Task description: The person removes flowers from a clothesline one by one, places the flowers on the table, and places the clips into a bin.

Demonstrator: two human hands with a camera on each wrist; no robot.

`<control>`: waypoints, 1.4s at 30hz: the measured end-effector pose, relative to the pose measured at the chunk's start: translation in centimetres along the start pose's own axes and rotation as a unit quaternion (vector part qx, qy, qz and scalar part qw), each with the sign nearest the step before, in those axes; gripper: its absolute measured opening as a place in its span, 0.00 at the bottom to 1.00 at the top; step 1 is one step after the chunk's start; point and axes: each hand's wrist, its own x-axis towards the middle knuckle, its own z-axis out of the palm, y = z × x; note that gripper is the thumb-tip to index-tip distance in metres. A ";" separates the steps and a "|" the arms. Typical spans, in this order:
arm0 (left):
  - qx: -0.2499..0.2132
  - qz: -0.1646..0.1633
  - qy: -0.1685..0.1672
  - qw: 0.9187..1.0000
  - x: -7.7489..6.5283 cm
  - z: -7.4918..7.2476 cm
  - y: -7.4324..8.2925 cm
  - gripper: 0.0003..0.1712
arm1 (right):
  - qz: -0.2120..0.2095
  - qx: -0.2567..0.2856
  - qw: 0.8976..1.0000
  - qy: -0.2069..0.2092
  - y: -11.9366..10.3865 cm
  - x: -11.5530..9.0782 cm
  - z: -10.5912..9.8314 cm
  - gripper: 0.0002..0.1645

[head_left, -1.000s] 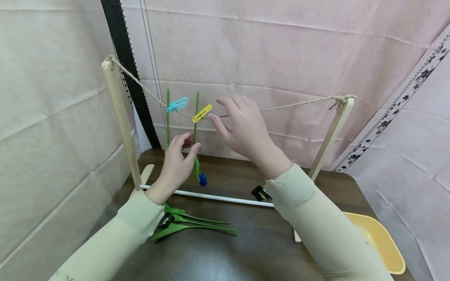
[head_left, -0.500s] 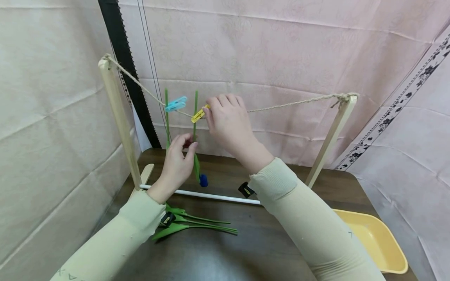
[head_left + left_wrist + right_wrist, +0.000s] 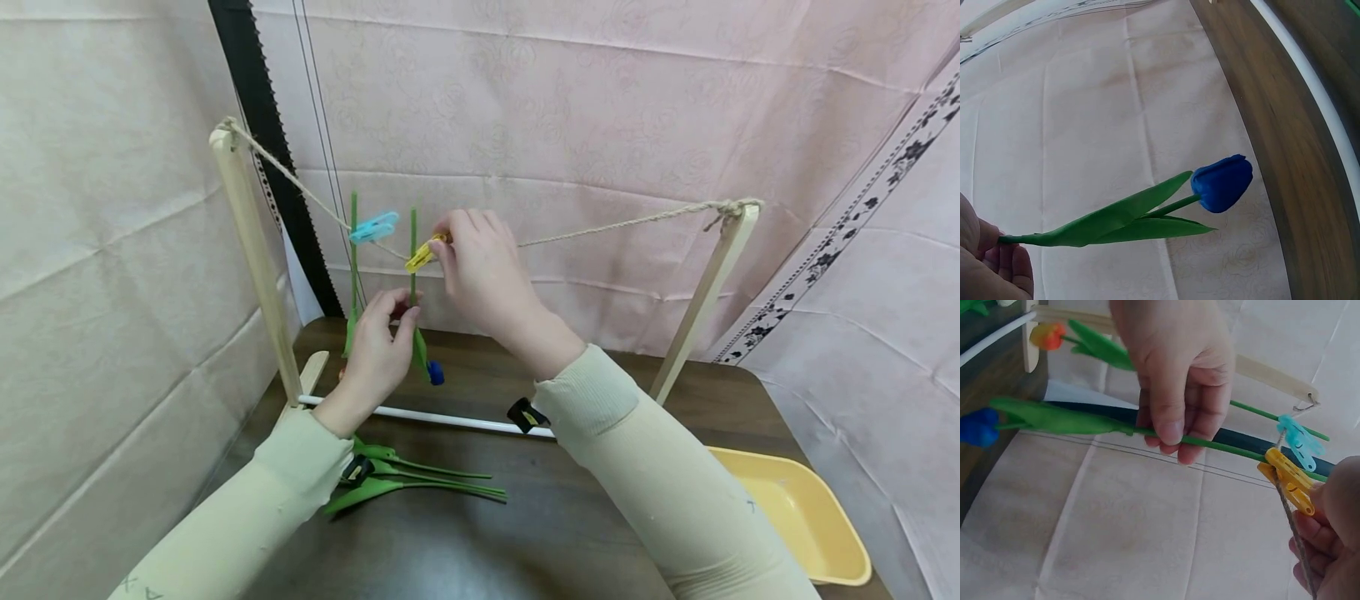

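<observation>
A blue artificial tulip (image 3: pixel 1222 183) hangs head down from the rope, its green stem crossing the yellow clothespin (image 3: pixel 420 257). My left hand (image 3: pixel 377 348) pinches that stem below the clothespin, thumb against fingers, as the right wrist view shows. My right hand (image 3: pixel 487 271) pinches the handle end of the yellow clothespin, whose jaws are at the stem and rope. To the left, a blue clothespin (image 3: pixel 375 227) grips the stem of an orange-yellow tulip (image 3: pixel 1048 337), also upside down. My left hand partly covers that second flower in the head view.
The rope (image 3: pixel 615 227) runs between two wooden posts (image 3: pixel 251 258), joined low down by a white rod (image 3: pixel 450 419). Several green-leaved stems (image 3: pixel 420 477) lie on the dark wooden table (image 3: pixel 450 550). A yellow tray (image 3: pixel 810 517) stands at the right, partly behind the right sleeve.
My right hand has moved left and taken hold of the yellow clothespin. The clothespin and the blue tulip's stem top sit slightly lower. My left hand stays nearly in place.
</observation>
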 end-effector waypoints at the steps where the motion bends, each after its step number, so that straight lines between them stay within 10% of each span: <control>1: -0.001 0.000 0.000 1.000 0.0 0.0 0.0 0.11 | -0.006 0.009 1.000 0.006 0.0 -0.1 0.0 0.09; 24: -0.002 0.009 -0.012 1.000 -0.8 0.6 -0.5 0.09 | -0.115 0.083 0.975 0.169 -0.3 -0.5 -0.6 0.02; 42: 0.022 0.048 -0.044 0.998 -1.9 0.3 -1.2 0.14 | -0.080 0.131 0.974 0.166 1.6 -2.9 -1.4 0.08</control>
